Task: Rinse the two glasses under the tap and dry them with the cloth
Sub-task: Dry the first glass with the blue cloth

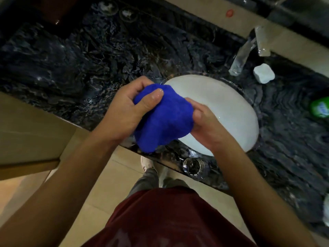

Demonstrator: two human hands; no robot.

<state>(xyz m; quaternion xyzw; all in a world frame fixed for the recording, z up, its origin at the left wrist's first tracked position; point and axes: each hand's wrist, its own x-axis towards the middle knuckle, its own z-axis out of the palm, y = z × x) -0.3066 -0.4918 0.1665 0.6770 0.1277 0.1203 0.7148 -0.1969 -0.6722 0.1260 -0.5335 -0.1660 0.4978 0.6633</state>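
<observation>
A blue cloth [163,118] is bunched between both hands above the near-left rim of the white basin [229,111]. My left hand [128,107] grips it from the left, thumb pressed on top. My right hand [208,123] holds its right side with curled fingers. Whatever the cloth wraps is hidden; no glass shows inside it. One clear glass [195,168] stands on the dark marble counter [71,65] by the front edge, just below my hands. The chrome tap [243,54] stands at the back right of the basin.
A white soap block [263,73] lies beside the tap. A green bottle [320,106] sits at the right edge. Two round glass lids or dishes [117,10] rest at the counter's far back. A tiled floor and my feet [147,163] show below the counter edge.
</observation>
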